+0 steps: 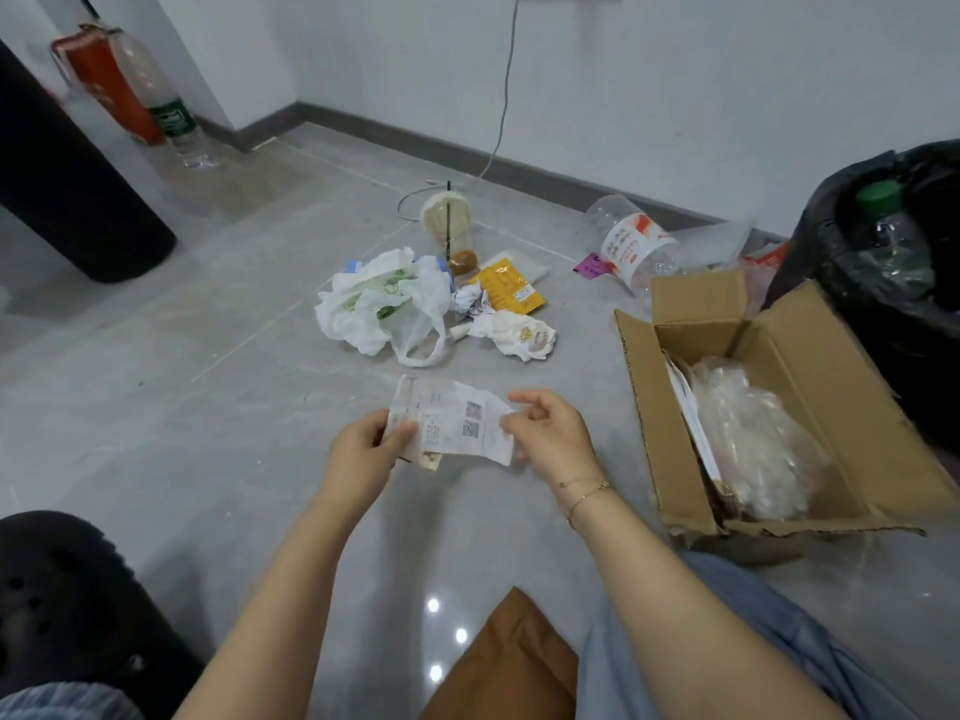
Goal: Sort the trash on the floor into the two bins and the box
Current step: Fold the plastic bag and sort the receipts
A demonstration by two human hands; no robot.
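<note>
Seen from above, kneeling on grey floor [208, 407]. Left hand [363, 449] pinching the left edge of a creased receipt [457, 423]; right hand [545, 433] pinching its right edge, paper stretched flat between both, just above the floor. At twelve o'clock beyond it, remaining trash: white bag [379, 304], cup [452, 231], yellow packet [511, 291], wrapper [524, 337]. At two o'clock, bottle [634, 246]. At three o'clock, open box [810, 366] already holding paper and plastic. Farther right, black-lined bin [893, 283]. Likely risk: thin paper tearing if pulled tighter, or drifting past the box if dropped from afar.

Even indoor light, floor [260, 407] glare spots, wide-angle edge bending.
</note>
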